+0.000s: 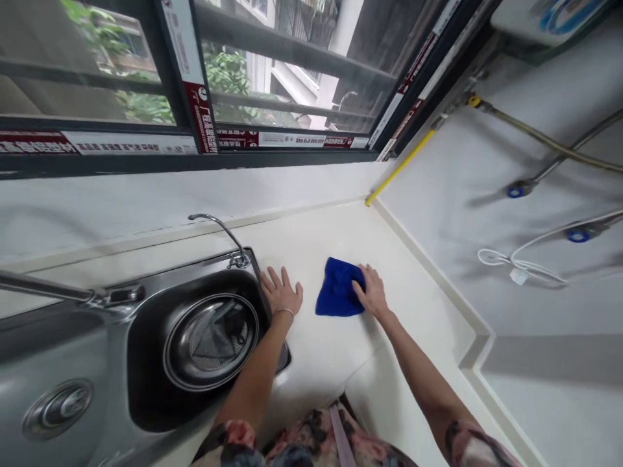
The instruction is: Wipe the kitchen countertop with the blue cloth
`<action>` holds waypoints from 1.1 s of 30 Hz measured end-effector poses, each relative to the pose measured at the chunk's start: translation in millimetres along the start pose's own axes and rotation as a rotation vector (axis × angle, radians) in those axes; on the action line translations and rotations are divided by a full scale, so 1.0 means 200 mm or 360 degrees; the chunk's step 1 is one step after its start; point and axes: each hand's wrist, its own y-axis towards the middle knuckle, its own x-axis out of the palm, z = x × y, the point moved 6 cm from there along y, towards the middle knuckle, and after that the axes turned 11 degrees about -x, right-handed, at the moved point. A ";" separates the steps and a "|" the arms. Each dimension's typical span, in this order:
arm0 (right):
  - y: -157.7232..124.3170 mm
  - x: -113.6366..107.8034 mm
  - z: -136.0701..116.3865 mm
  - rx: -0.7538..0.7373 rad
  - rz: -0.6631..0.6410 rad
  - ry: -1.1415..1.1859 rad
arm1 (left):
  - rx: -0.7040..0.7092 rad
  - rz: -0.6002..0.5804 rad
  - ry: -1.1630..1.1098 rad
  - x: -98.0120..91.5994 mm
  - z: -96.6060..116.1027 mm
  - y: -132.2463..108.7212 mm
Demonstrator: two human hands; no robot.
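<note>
My left hand (281, 292): open wide, fingers spread, flat on the counter, holding nothing.
My right hand (372, 292): open, fingers close together, lying on the edge of the cloth, not closed around it.
Blue cloth (338, 288): bunched up on the counter, between my hands, touching my right hand.
Steel sink (195, 275): to the left, just beside my left hand, with a round metal strainer (211, 342) inside.
White counter (311, 240): under my hands and the cloth.
Tap (221, 228): thin and curved, at the far side of the sink.

Got a bright blue microfiber cloth (338, 288) here, kinda bunched and wrinkled, lying flat on the cream table (331, 363). It's folded-looking, roughly square, around 12 o'clock from me.
</note>
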 end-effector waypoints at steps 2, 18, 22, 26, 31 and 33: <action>0.00 0.17 -0.10 0.0077 -0.0125 -0.0157 | 0.0000 -0.0011 0.0022 0.01 0.00 0.00; 0.57 0.58 -0.65 -0.0737 -0.0277 -0.0025 | -0.0059 -0.0006 0.0210 0.03 -0.02 -0.04; 0.78 0.59 -0.48 -0.0571 -0.0185 -0.0066 | -0.0046 0.0031 0.0342 0.02 -0.02 -0.04; 0.88 0.54 -0.19 -0.0343 -0.0056 -0.0120 | -0.0046 0.0039 0.0392 0.02 -0.03 -0.04; 0.73 0.41 0.24 -0.0044 -0.0031 -0.0191 | -0.0055 0.0022 0.0374 0.02 -0.03 -0.03; 0.61 0.34 0.41 0.0140 -0.0053 -0.0216 | -0.0053 0.0033 0.0348 0.01 -0.03 -0.02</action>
